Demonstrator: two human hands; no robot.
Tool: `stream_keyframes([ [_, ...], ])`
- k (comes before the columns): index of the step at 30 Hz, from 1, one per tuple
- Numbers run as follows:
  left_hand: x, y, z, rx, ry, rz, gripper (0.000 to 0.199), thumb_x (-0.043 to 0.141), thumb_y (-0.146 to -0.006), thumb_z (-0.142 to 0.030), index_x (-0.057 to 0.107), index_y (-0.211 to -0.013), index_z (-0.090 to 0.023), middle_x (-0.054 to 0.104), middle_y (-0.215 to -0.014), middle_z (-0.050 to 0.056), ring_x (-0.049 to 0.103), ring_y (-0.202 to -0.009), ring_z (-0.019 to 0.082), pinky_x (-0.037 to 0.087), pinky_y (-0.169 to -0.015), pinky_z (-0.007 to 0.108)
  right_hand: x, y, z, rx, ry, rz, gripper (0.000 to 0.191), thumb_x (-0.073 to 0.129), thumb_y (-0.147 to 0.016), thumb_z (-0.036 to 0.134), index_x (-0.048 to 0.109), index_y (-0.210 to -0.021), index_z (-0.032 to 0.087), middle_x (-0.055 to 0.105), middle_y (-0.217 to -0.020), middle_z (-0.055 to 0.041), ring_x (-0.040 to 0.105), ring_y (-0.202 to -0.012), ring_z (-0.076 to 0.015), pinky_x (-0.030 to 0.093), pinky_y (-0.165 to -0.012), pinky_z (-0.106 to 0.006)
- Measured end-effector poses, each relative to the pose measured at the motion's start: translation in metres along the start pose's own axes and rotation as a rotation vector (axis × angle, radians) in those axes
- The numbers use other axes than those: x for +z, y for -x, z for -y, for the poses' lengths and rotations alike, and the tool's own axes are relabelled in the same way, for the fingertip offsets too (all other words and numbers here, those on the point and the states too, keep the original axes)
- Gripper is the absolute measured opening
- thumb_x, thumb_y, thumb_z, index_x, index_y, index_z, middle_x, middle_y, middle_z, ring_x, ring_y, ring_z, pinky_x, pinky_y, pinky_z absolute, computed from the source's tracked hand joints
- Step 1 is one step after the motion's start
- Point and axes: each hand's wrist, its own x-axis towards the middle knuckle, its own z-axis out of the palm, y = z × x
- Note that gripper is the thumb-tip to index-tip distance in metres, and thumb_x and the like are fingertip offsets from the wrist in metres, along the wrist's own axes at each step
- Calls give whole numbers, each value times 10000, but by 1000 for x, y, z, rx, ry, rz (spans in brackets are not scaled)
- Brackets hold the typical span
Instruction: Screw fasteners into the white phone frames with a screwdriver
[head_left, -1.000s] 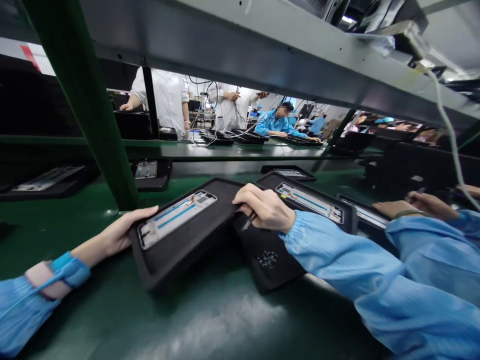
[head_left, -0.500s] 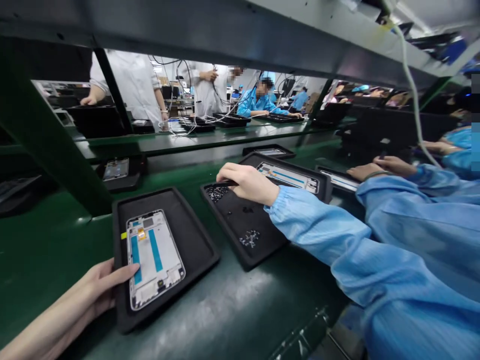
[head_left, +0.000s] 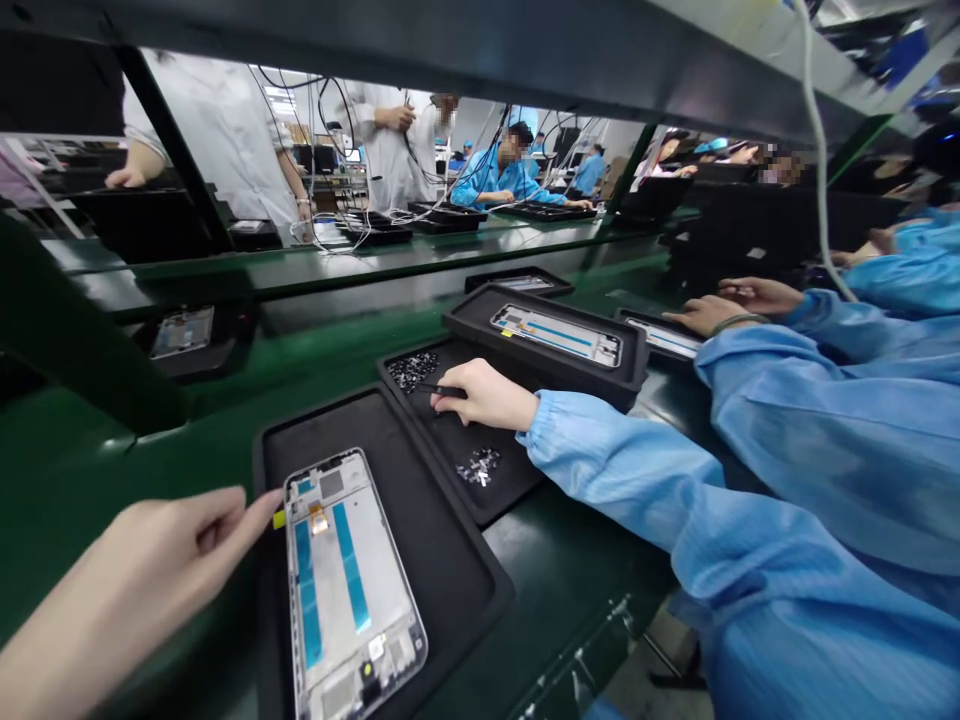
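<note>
My left hand [head_left: 176, 545] has a finger stretched to the upper left edge of a silver phone frame [head_left: 337, 570], beside a yellow tab; its other fingers are partly curled. The frame, with blue strips, lies in a black tray [head_left: 450, 570]. My right hand [head_left: 476, 392], in a blue sleeve, is closed on dark tweezers [head_left: 442, 390], above a second black tray [head_left: 427, 425]. This tray holds a pile of small black parts [head_left: 411, 371] at the far left and a pile of small shiny parts [head_left: 480, 466] nearer me.
Behind my right hand, another tray [head_left: 634, 375] bears a phone frame [head_left: 559, 335]. A neighbour's hands [head_left: 709, 313] are at the right. A green post [head_left: 82, 340] stands at the left, and a metal shelf beam [head_left: 450, 60] crosses above. Several people work beyond.
The near tray and its frame have shifted rightward and closer, now against the parts tray. My left hand has moved from the frame's lower side to its upper edge. My right hand is lower in view.
</note>
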Motion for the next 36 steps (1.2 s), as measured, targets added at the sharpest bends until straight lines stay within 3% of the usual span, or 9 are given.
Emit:
stream_keyframes([
  [2, 3, -14, -20, 97, -123, -112, 462, 509, -752, -456, 342, -411, -192, 310, -323, -39, 281, -272, 93, 198, -280, 212, 1, 1, 2, -15, -15, -15, 88, 599, -787, 137, 676, -792, 95, 652, -732, -21, 515, -401, -35, 443, -572, -183],
  [5, 18, -21, -37, 205, -96, -123, 435, 432, -793, -429, 417, -426, -195, 379, -371, -25, 334, -325, 96, 261, -320, 205, 2, 3, 4, -47, 60, -37, 63, 622, -768, 123, 682, -780, 106, 646, -746, -29, 563, -515, -67, 446, -632, -200],
  [10, 38, -13, -23, 216, -38, -92, 368, 465, -808, -378, 543, -504, -186, 483, -435, -17, 380, -369, 93, 302, -380, 202, 3, 9, 13, -35, 274, 23, 78, 604, -786, 137, 675, -756, 125, 627, -815, -60, 604, -758, -150, 430, -681, -240],
  [20, 36, -13, -21, 253, -31, -89, 386, 453, -838, -334, 508, -492, -172, 443, -429, -27, 347, -380, 81, 275, -388, 207, -3, -5, 3, -115, 244, 147, 51, 612, -759, 124, 653, -732, 134, 610, -730, -44, 580, -705, -131, 419, -664, -230],
  [26, 36, -16, -23, 241, -2, -121, 414, 451, -833, -353, 417, -459, -177, 336, -408, -42, 292, -376, 80, 235, -380, 218, -5, -2, 4, -166, 254, 65, 69, 623, -660, 63, 631, -703, 116, 594, -726, -29, 524, -661, -117, 391, -631, -231],
  [28, 35, -17, -24, 202, 23, -155, 417, 459, -826, -357, 400, -453, -181, 329, -408, -42, 299, -377, 85, 231, -380, 224, -7, -5, 10, -189, 180, -10, 48, 624, -662, 75, 631, -693, 110, 584, -698, -18, 500, -636, -104, 378, -616, -226],
  [31, 33, -20, -25, 134, 85, -220, 321, 482, -813, -357, 518, -538, -197, 473, -471, -29, 417, -424, 105, 309, -416, 217, -2, -13, 31, -216, -93, -63, 72, 601, -730, 157, 654, -746, 112, 594, -681, -8, 500, -620, -96, 376, -600, -221],
  [34, 32, -21, -28, 116, 172, -217, 173, 535, -783, -359, 634, -760, -219, 633, -676, -2, 563, -598, 146, 422, -545, 218, 18, -23, 62, -210, -479, 37, 164, 586, -777, 253, 671, -829, 122, 637, -741, -15, 553, -674, -105, 408, -633, -223],
  [36, 31, -21, -28, 110, 230, -176, 179, 563, -765, -362, 652, -833, -222, 663, -762, 12, 593, -689, 172, 451, -610, 233, 34, -26, 80, -185, -727, 137, 186, 613, -763, 284, 675, -829, 122, 652, -759, -18, 577, -700, -111, 432, -665, -230],
])
